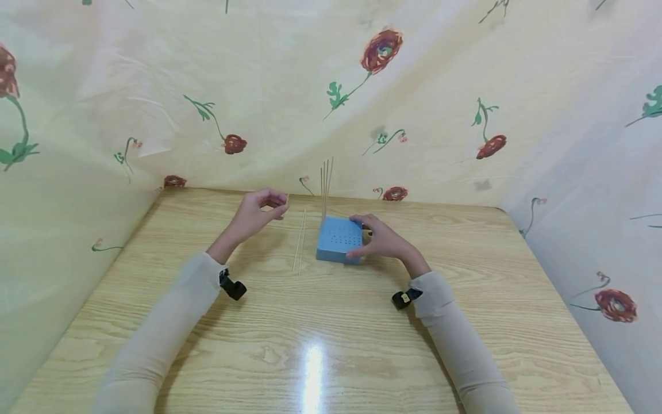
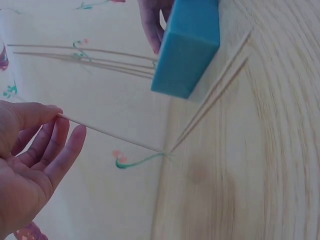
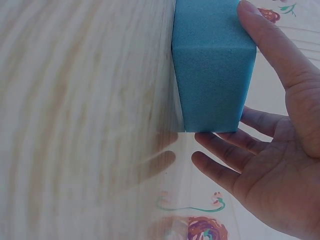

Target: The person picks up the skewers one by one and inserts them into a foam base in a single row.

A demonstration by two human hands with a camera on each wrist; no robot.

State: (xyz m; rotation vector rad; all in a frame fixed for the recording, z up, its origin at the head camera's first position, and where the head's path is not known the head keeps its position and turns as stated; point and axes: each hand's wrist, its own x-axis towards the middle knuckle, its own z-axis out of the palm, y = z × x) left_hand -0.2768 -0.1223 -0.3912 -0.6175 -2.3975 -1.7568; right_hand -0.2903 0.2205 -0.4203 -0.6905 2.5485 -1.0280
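Pinching a thin stick (image 2: 110, 133) by one end with left fingers (image 2: 70, 150), left of the blue block (image 1: 338, 230), near two loose sticks (image 2: 210, 103); clamping right fingers (image 3: 220, 170) on the block's right side, likely to steady its upright sticks (image 1: 324, 195).

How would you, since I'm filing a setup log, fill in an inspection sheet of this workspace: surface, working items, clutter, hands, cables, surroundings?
Surface: wood-grain table, with a bright glare streak near the front.
Working items: blue block with holes in its top; several upright sticks at its far left corner; two loose sticks lying left of it.
Clutter: nothing seen.
Hands: left hand pinches a single stick above the table; right hand holds the block's right side. A black device sits at each wrist.
Cables: nothing seen.
Surroundings: pale flower-patterned sheeting behind and on both sides.
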